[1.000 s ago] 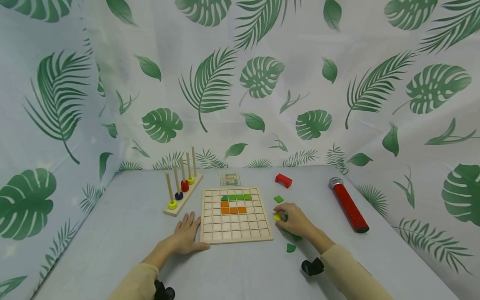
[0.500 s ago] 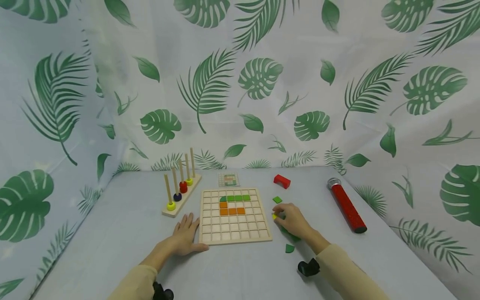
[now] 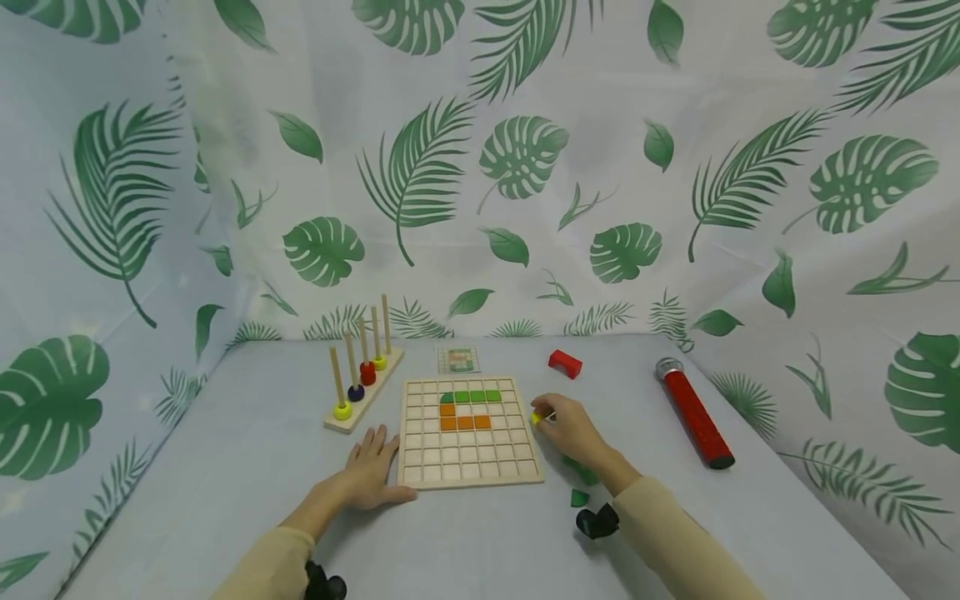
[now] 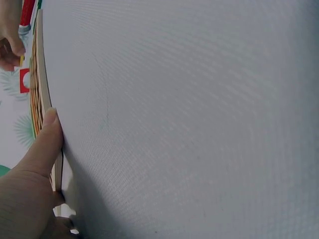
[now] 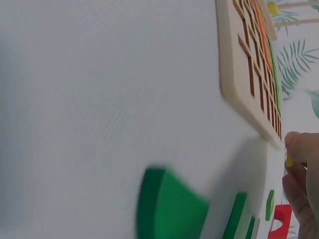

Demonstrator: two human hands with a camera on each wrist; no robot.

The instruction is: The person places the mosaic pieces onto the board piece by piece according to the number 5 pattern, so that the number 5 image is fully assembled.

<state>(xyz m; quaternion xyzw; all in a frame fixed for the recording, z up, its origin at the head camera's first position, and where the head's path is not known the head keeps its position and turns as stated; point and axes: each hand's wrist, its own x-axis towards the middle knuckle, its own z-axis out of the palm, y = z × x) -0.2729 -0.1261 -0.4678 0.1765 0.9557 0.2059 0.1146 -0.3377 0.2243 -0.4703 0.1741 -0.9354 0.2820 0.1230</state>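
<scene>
A small yellow block (image 3: 535, 417) is pinched between the thumb and fingers of my right hand (image 3: 573, 433), just off the right edge of a wooden grid board (image 3: 471, 483). In the right wrist view, only a bit of the yellow block (image 5: 289, 160) shows behind the thumb. Orange tiles (image 3: 465, 422) and a row of green tiles (image 3: 477, 397) sit in the grid's cells. My left hand (image 3: 367, 477) lies with fingers spread at the board's lower left, its thumb against the frame in the left wrist view. A green quarter-round block (image 5: 172, 209) lies below the right forearm.
More green blocks (image 3: 581, 472) lie partly under the right wrist. Beyond are a red arch block (image 3: 565, 363) and a pattern card (image 3: 458, 359). A peg stand with coloured beads (image 3: 367, 404) stands at left; a red microphone (image 3: 697, 417) lies at right.
My right hand has moved left toward the board, carrying the yellow block. The green square block near its fingers is now hidden in the head view. My left hand stays put.
</scene>
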